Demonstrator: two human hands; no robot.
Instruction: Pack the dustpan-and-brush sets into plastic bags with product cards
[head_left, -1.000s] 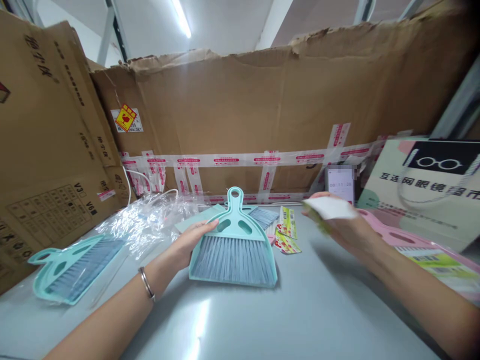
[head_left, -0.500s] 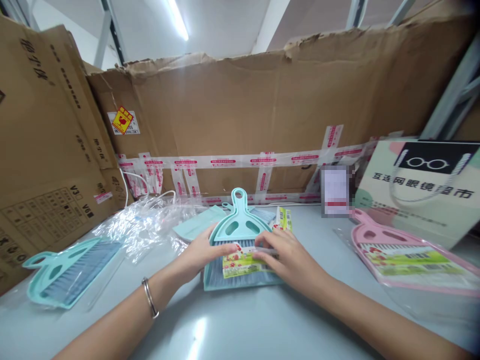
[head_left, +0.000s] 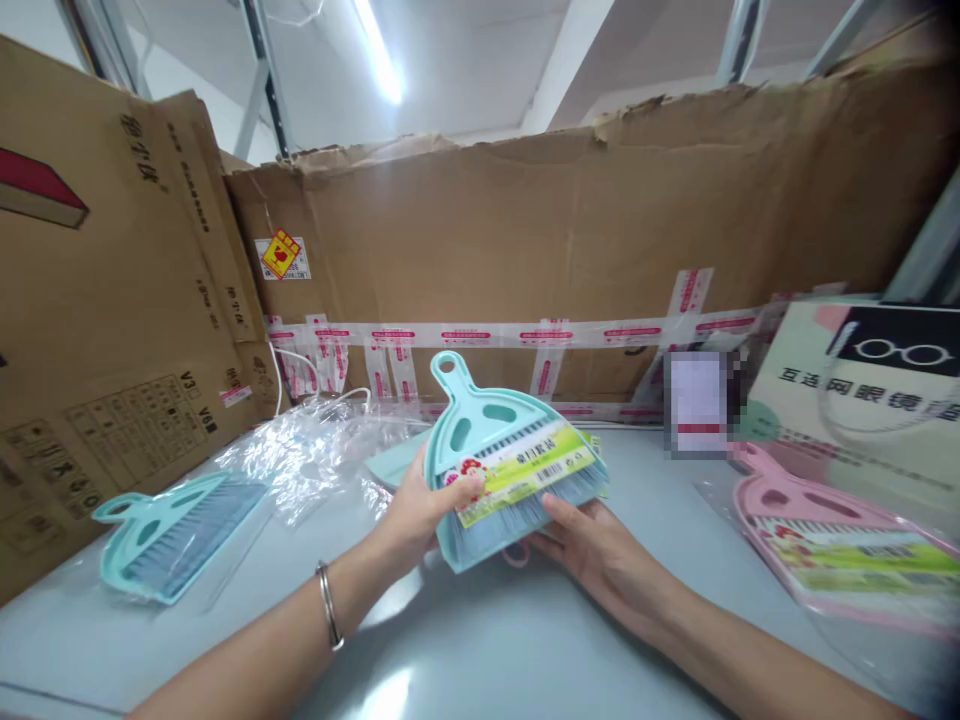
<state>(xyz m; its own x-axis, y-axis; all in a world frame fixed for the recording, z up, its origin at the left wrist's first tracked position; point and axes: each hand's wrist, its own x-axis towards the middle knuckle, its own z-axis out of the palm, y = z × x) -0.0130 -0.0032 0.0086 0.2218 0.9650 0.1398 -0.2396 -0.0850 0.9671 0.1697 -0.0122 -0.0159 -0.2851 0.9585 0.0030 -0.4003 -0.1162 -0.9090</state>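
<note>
A teal mini dustpan with a brush nested in it (head_left: 487,440) is lifted off the grey table and tilted. A yellow-green paper label (head_left: 525,470) lies across its bristles. My left hand (head_left: 420,510) grips the pan's left edge, its thumb pressing on the label's end. From below, my right hand (head_left: 600,550) holds up the pan's lower right edge; its fingers lie under the pan.
A second teal dustpan set (head_left: 176,535) lies at the left beside crumpled clear plastic bags (head_left: 307,455). A bagged pink set (head_left: 840,540) lies at the right below a printed paper bag (head_left: 862,400). Taped cardboard walls (head_left: 525,250) enclose the grey table (head_left: 465,660).
My right hand brought a label from the right and laid it on the bristles. Both hands have since lifted and tilted the teal dustpan off the table.
</note>
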